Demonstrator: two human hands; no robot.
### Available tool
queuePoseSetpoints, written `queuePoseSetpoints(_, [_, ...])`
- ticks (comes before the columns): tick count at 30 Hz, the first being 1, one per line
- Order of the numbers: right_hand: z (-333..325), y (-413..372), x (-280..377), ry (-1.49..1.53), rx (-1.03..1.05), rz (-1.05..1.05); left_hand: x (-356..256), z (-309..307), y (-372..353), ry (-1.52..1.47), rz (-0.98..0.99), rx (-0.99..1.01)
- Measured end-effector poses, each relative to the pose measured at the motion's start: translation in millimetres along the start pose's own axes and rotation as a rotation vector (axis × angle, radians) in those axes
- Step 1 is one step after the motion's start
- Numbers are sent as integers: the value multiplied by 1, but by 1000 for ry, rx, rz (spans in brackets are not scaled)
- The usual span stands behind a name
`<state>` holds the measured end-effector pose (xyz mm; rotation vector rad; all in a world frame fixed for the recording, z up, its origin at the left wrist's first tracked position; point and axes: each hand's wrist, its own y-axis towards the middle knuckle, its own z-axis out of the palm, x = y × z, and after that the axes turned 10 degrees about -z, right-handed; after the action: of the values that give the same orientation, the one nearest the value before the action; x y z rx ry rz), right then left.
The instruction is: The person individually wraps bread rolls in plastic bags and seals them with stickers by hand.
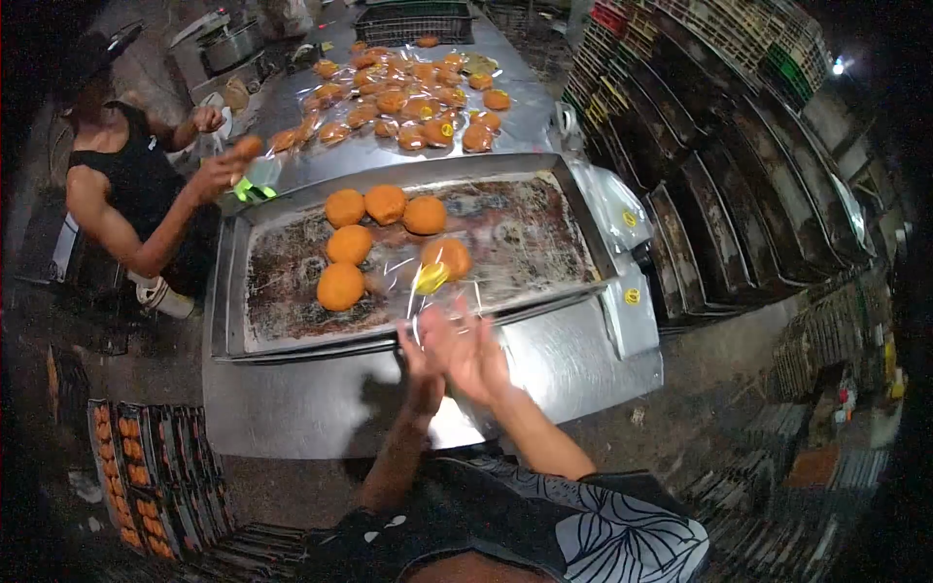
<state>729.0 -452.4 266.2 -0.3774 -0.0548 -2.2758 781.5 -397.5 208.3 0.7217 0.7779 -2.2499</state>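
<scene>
Over the near part of the metal tray (603,255) is a round orange-brown bun (445,259) in a clear plastic bag with a yellow label (431,279). The bag's near end reaches my two hands, which are close together and slightly smeared by motion. My left hand (420,361) has its fingers curled at the bag's end. Beside it, my right hand (470,358) shows its palm, fingers bent around the same end. Several unbagged buns (348,245) sit in the tray's left half.
Bagged buns (394,97) are heaped on the steel table (292,403) beyond the tray, before a black crate (413,23). Stacks of labelled bags (622,219) lie at right. A co-worker (131,185) at left holds a bun (248,148). Tray racks (700,194) stand right.
</scene>
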Motion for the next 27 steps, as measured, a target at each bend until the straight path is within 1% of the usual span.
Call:
queuePoseSetpoints(1, [-14, 6, -9, 95, 107, 421, -14, -12, 3, 52, 3, 152])
queuePoseSetpoints(2, [-47, 15, -27, -154, 106, 476, -46, -22, 10, 96, -119, 183])
queuePoseSetpoints(4, [-56, 65, -13, -1324, 588, 178, -54, -72, 45, 58, -27, -96])
queuePoseSetpoints(5, [-32, 88, -2, -1804, 681, -327, -81, -61, 41, -214, 134, -37])
queuePoseSetpoints(6, [-59, 134, 9, -2385, 835, -543, -99, -64, 38, -216, 130, -134])
queuePoseSetpoints(7, [-71, 155, 11, -2717, 703, -232, -111, -68, 39, -239, 130, -147])
queuePoseSetpoints(8, [-104, 184, 16, -2637, 772, -101, -117, -75, 40, -268, 129, -165])
queuePoseSetpoints(9, [-105, 176, 3, -2611, 750, -72, -123, -84, 42, -237, 111, -180])
queuePoseSetpoints(11, [-63, 163, -14, -2318, 212, -168, -133, -97, 47, -425, 138, -157])
queuePoseSetpoints(12, [-34, 128, -25, -2337, 331, -362, -132, -103, 48, -414, 125, -156])
queuePoseSetpoints(13, [-28, 99, -45, -2197, 443, -837, -126, -106, 54, -455, 204, -236])
queuePoseSetpoints(14, [0, 74, -55, -1997, 602, -1001, -120, -101, 59, -503, 282, -311])
queuePoseSetpoints(15, [-6, 66, -64, -2036, 769, -1090, -112, -86, 53, -470, 259, -272])
queuePoseSetpoints(16, [6, 61, -71, -2063, 879, -1272, -97, -79, 50, -471, 238, -261])
queuePoseSetpoints(17, [16, 48, -64, -1993, 840, -1175, -79, -74, 46, -235, 274, -232])
queuePoseSetpoints(18, [13, 36, -61, -2015, 822, -1176, -74, -67, 42, -232, 257, -96])
queuePoseSetpoints(20, [8, 18, -51, -1982, 611, -921, -63, -53, 33, -214, 205, 172])
queuePoseSetpoints(21, [5, 8, -45, -1977, 629, -1100, -37, -66, 38, 191, 397, 137])
queuePoseSetpoints(22, [16, 6, -37, -1987, 600, -1106, -42, -49, 24, -18, 175, 228])
queuePoseSetpoints(23, [28, 4, -29, -1929, 516, -979, -46, -32, 9, -282, -64, 272])
queuePoseSetpoints(24, [34, 2, -24, -1862, 431, -841, -50, -15, -5, -524, -285, 252])
queuePoseSetpoints(25, [22, 11, -25, -1722, 485, -993, -53, -9, -11, -709, -430, 269])
queuePoseSetpoints(26, [12, 3, -25, -1718, 470, -999, -58, -4, -8, -886, -566, 296])
queuePoseSetpoints(27, [4, -9, -27, -1602, 334, -894, -53, -4, -5, -973, -628, 321])
